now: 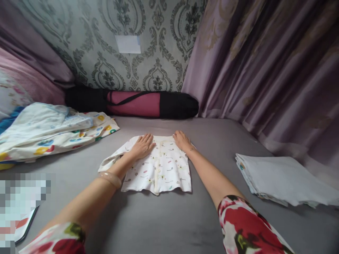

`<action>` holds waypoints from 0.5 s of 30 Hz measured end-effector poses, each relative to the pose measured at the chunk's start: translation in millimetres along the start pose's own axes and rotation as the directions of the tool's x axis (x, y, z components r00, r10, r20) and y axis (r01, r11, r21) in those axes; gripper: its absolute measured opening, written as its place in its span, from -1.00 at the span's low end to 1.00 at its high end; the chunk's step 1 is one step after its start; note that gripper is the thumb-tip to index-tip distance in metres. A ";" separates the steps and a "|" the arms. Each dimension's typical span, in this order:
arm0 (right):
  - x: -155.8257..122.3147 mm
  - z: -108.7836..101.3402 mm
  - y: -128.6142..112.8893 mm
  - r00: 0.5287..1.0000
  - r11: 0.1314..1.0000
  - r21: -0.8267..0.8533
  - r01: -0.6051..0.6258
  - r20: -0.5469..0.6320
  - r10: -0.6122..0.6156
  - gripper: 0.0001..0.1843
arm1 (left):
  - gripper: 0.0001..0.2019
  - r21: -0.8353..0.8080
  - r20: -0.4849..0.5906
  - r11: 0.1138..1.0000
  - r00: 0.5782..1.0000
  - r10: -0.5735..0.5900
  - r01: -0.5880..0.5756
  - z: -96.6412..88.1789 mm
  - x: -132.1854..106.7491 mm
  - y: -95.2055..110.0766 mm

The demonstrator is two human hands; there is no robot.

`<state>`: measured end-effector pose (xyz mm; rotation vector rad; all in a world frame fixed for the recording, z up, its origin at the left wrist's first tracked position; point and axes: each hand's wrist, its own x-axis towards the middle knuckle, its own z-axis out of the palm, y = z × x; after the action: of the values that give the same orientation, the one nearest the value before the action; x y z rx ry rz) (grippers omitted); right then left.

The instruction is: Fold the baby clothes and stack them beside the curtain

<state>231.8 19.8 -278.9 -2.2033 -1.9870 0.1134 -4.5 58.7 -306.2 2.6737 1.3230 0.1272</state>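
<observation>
A small white baby garment point(161, 169) with tiny prints lies spread flat on the grey bed surface point(159, 225). My left hand point(142, 145) rests flat on its upper left part, fingers stretched out, a pale bangle on the wrist. My right hand point(182, 140) lies on its upper right edge, fingers flat against the cloth. One sleeve point(111, 160) sticks out to the left under my left forearm.
A heap of white printed cloth point(50, 132) lies at the left. A folded stack of white cloths point(283, 180) sits at the right. A pink and black rolled bag point(140, 104) lies against the patterned wall. Purple curtains point(278, 77) hang on the right.
</observation>
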 end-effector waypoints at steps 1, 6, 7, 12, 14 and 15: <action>2.1 -0.8 1.6 1.000 1.000 0.021 0.002 0.007 -0.002 -0.66 | -0.37 0.000 0.003 1.000 1.000 0.001 -0.001 1.6 0.9 -1.4; -6.0 -25.9 37.3 1.000 0.970 0.243 -0.001 0.007 -0.001 -0.65 | -0.40 -0.007 0.004 1.000 1.000 0.025 -0.025 0.1 8.1 -12.6; -15.3 -32.7 50.2 0.999 0.964 0.262 -0.038 0.011 0.036 -0.66 | -0.43 -0.020 -0.009 0.999 0.999 0.044 -0.044 -2.5 9.7 -14.6; -89.7 -53.3 109.3 0.935 0.915 0.246 -0.319 0.239 0.261 -0.64 | -0.56 -0.098 -0.162 0.981 0.975 0.151 -0.168 -16.9 18.1 -0.5; -117.4 -55.7 117.1 0.907 0.903 0.227 -0.364 0.309 0.288 -0.61 | -0.58 -0.114 -0.179 0.964 0.960 0.216 -0.239 -16.5 24.4 20.6; -128.5 -56.5 116.7 0.902 0.901 0.229 -0.368 0.325 0.286 -0.60 | -0.60 -0.127 -0.175 0.951 0.950 0.257 -0.281 -14.3 28.6 33.5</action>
<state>341.9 -123.3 -251.7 -2.4067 -1.5619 0.7531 36.9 62.9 -286.0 2.7440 0.9318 0.4601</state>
